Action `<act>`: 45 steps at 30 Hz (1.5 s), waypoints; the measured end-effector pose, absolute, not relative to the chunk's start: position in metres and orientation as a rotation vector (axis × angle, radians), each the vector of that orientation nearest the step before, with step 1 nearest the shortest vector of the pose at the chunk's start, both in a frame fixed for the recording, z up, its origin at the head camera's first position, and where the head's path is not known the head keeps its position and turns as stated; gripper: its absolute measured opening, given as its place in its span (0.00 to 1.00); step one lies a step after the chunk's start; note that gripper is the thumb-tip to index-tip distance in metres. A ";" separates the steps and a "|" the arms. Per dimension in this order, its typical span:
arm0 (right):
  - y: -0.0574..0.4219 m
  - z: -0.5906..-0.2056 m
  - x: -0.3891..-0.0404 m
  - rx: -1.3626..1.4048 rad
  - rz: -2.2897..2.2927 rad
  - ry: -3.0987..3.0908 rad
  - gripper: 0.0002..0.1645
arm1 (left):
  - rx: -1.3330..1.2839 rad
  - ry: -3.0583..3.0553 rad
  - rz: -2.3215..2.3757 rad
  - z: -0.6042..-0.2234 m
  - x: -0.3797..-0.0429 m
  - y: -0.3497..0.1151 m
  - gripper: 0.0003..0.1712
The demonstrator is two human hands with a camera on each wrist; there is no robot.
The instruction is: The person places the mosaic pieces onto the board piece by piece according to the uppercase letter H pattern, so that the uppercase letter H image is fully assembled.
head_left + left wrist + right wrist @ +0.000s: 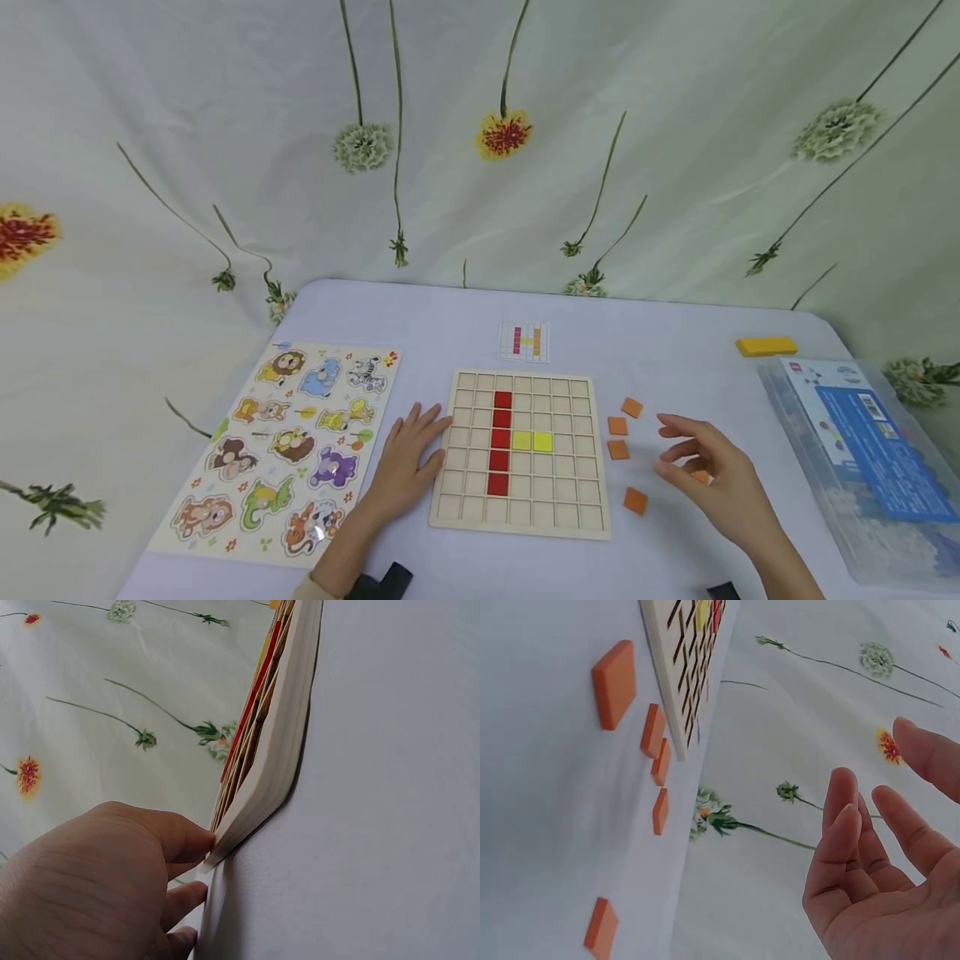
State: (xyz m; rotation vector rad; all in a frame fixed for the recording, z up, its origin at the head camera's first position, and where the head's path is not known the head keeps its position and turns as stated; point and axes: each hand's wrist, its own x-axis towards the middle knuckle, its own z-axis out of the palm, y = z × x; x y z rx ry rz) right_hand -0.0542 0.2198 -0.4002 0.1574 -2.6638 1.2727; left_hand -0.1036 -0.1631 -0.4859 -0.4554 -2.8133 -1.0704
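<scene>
A wooden grid board point(465, 508) lies on the table in the head view. Several red square tiles point(498, 439) form a column in it, with two yellow tiles point(532, 442) side by side to the right of the middle one. My left hand point(411, 461) rests at the board's left edge, fingers spread; in the left wrist view the hand point(112, 877) touches the board's edge point(277, 765). My right hand point(708, 475) hovers right of several loose orange tiles point(635, 501), fingers loosely bent and nothing between them. It partly covers one orange tile point(702, 477).
A small pattern card point(524, 342) lies behind the board. To the left is a sheet of animal puzzle pieces point(277, 450). On the right stand a clear plastic box point(832, 492) with a blue label and a yellow block point(767, 346). A flowered cloth point(450, 192) hangs behind the table.
</scene>
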 end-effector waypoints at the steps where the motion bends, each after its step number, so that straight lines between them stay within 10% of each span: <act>1: 0.222 -0.403 -0.053 0.142 1.283 -2.672 0.32 | -0.456 -2.813 -1.073 -0.486 -0.104 -0.163 0.27; 23: 0.240 -0.454 -0.060 0.090 1.538 -2.876 0.42 | -0.452 -2.813 -1.084 -0.484 -0.103 -0.164 0.27; 45: 0.236 -0.469 -0.056 0.354 1.184 -2.897 0.26 | -0.464 -2.788 -1.074 -0.484 -0.104 -0.162 0.27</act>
